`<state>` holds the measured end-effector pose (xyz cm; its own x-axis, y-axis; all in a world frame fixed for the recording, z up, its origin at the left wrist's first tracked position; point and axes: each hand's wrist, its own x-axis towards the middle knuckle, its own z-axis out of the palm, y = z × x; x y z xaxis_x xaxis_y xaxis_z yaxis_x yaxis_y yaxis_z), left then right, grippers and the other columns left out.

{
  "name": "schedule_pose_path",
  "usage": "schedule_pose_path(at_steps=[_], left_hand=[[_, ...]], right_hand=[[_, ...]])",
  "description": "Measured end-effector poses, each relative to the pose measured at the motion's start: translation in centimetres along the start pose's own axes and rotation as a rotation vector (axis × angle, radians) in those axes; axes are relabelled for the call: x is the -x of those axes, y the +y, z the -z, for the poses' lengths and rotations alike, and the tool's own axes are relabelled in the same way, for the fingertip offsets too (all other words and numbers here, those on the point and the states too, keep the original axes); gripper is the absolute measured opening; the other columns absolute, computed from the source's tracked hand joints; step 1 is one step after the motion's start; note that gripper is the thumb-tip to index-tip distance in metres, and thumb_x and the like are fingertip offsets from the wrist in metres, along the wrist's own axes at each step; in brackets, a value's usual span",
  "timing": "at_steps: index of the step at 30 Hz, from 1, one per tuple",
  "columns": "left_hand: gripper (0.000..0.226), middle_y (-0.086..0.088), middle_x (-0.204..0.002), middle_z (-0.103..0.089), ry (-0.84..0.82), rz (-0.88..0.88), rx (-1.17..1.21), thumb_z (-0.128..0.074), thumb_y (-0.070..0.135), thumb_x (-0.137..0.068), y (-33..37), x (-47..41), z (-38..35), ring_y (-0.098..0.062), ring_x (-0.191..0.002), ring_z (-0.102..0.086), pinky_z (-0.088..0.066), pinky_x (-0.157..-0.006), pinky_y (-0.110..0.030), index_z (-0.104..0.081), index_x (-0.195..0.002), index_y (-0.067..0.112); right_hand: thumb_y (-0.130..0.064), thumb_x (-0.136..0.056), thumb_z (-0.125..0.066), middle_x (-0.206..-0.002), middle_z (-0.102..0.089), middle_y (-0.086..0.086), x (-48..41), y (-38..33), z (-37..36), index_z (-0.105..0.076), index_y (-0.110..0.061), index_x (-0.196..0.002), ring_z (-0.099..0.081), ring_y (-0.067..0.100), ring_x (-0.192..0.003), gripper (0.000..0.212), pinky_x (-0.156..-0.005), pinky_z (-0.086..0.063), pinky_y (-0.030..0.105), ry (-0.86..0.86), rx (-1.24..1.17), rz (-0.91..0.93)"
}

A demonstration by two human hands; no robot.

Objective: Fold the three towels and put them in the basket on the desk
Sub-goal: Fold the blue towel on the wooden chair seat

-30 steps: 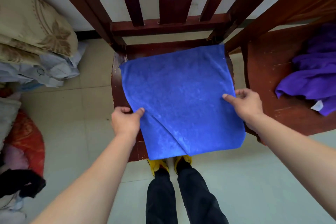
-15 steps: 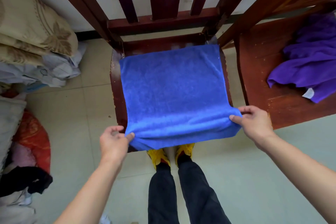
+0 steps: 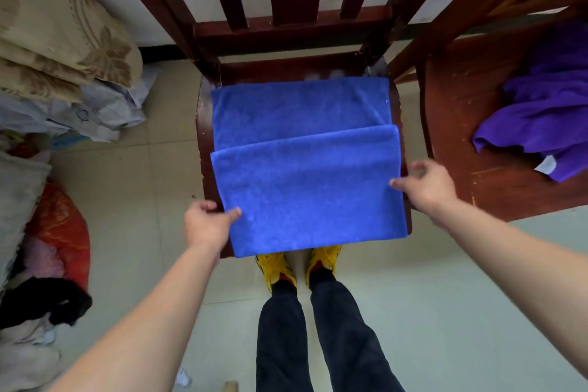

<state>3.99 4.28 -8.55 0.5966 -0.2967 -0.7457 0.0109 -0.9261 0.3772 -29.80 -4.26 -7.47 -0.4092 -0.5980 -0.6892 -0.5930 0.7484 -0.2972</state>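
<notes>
Fingers (image 3: pixel 234 212) pinching blue towel (image 3: pixel 305 175), half-folded, smooth

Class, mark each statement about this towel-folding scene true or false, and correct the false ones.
1. The blue towel lies on a wooden chair seat. True.
2. The blue towel is spread in one flat layer. False: its near part is folded over the far part.
3. The left hand pinches the towel's left edge. True.
4. The purple cloth is neatly folded. False: it lies crumpled on the neighbouring seat.
5. The right hand is at the purple cloth. False: it is at the blue towel's right edge.
</notes>
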Motion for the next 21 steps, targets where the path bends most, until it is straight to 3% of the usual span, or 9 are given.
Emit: schedule_pose_path(at_steps=[3,6,9,11,13,17,19,21], left_hand=[[0.025,-0.005,-0.067,-0.063,-0.001,0.008,-0.182,-0.08,0.011,-0.073,-4.1,1.8,-0.6,-0.026,-0.064,-0.058,-0.053,-0.072,-0.038,-0.056,-0.068,0.014],[0.028,-0.002,-0.056,-0.052,-0.011,-0.027,-0.23,-0.073,0.012,-0.08,-4.7,2.4,-0.7,-0.021,-0.054,-0.044,-0.04,-0.061,-0.028,-0.054,-0.059,0.011],[0.024,-0.007,-0.062,-0.056,-0.05,-0.05,-0.097,-0.068,0.006,-0.084,-3.2,2.6,0.8,-0.02,-0.057,-0.046,-0.036,-0.057,-0.027,-0.054,-0.065,0.009],[0.02,-0.009,-0.063,-0.057,-0.058,-0.081,-0.007,-0.067,0.002,-0.084,-0.8,2.7,2.2,-0.019,-0.058,-0.046,-0.038,-0.058,-0.027,-0.057,-0.068,0.009],[0.019,-0.007,-0.062,-0.056,-0.047,-0.131,0.039,-0.068,0.0,-0.083,2.1,2.3,3.5,-0.016,-0.054,-0.046,-0.042,-0.059,-0.026,-0.059,-0.069,0.01],[0.023,-0.003,-0.063,-0.054,-0.038,-0.208,0.162,-0.067,0.001,-0.084,7.5,0.5,3.2,-0.002,-0.041,-0.046,-0.044,-0.049,-0.015,-0.057,-0.068,0.014],[0.021,-0.003,-0.066,-0.056,0.001,-0.217,0.211,-0.067,0.006,-0.086,8.8,-0.7,2.2,-0.004,-0.046,-0.049,-0.043,-0.046,-0.013,-0.057,-0.07,0.015],[0.012,-0.007,-0.077,-0.062,0.032,-0.195,0.23,-0.072,0.015,-0.083,8.4,-1.8,1.2,-0.012,-0.059,-0.054,-0.044,-0.053,-0.02,-0.06,-0.079,0.014]], right_hand=[[-0.025,-0.072,-0.083,-0.073,-0.066,0.001,2.4,4.6,-1.6,-0.062,-0.013,-0.073,-0.063,0.025,-0.071,0.024,-0.065,-0.048,0.033,-0.137,0.119,-0.093],[-0.022,-0.078,-0.078,-0.056,-0.051,0.001,4.0,7.1,-2.7,-0.055,-0.011,-0.059,-0.046,0.021,-0.055,0.031,-0.055,-0.033,0.031,-0.187,0.149,-0.1],[-0.016,-0.083,-0.073,-0.058,-0.051,0.003,4.3,6.3,-1.5,-0.061,-0.002,-0.065,-0.041,0.017,-0.052,0.025,-0.051,-0.031,0.028,-0.149,-0.013,-0.034],[-0.012,-0.083,-0.072,-0.062,-0.059,0.005,3.8,4.0,0.1,-0.066,-0.001,-0.072,-0.048,0.011,-0.05,0.017,-0.049,-0.039,0.021,-0.105,-0.128,0.019],[-0.013,-0.082,-0.074,-0.067,-0.063,0.008,3.2,1.2,1.5,-0.068,-0.004,-0.075,-0.055,0.013,-0.058,0.014,-0.056,-0.045,0.018,-0.066,-0.198,0.093],[-0.013,-0.085,-0.071,-0.063,-0.054,0.003,0.2,-4.5,2.4,-0.062,-0.009,-0.07,-0.046,0.001,-0.045,0.018,-0.043,-0.036,0.01,-0.048,-0.295,0.161],[-0.018,-0.084,-0.073,-0.07,-0.06,0.002,-1.7,-6.0,1.8,-0.06,-0.017,-0.066,-0.057,0.01,-0.06,0.022,-0.055,-0.047,0.016,-0.031,-0.334,0.142],[-0.025,-0.08,-0.076,-0.082,-0.067,0.003,-3.1,-5.6,0.8,-0.062,-0.019,-0.071,-0.066,0.022,-0.08,0.018,-0.076,-0.056,0.032,0.004,-0.313,0.099]])
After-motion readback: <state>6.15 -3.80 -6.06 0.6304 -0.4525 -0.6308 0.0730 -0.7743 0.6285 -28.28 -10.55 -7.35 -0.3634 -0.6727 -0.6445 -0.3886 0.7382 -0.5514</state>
